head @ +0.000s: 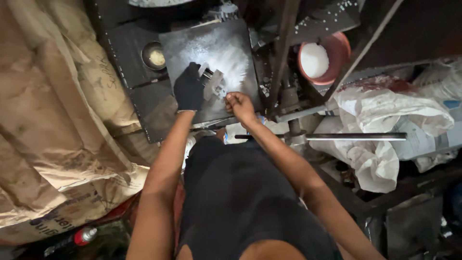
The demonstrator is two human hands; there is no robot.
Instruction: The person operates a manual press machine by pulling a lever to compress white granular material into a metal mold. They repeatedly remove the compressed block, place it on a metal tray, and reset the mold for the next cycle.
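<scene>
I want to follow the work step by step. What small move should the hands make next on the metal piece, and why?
Probably the right hand should pinch the metal piece at its near edge. The gloved left hand already rests on its far side on the powder-dusted dark plate, while the right hand is closed just beside it, so the piece is steadied from one side only.

Dark plate (211, 53) open above hands, dusted white. Post (281, 53) blocks right edge; bar (356, 136) crosses beyond. Tub (323, 58) behind post. Sacks (53, 120) wall left side. Small cup (154, 56) near plate's left corner.
</scene>
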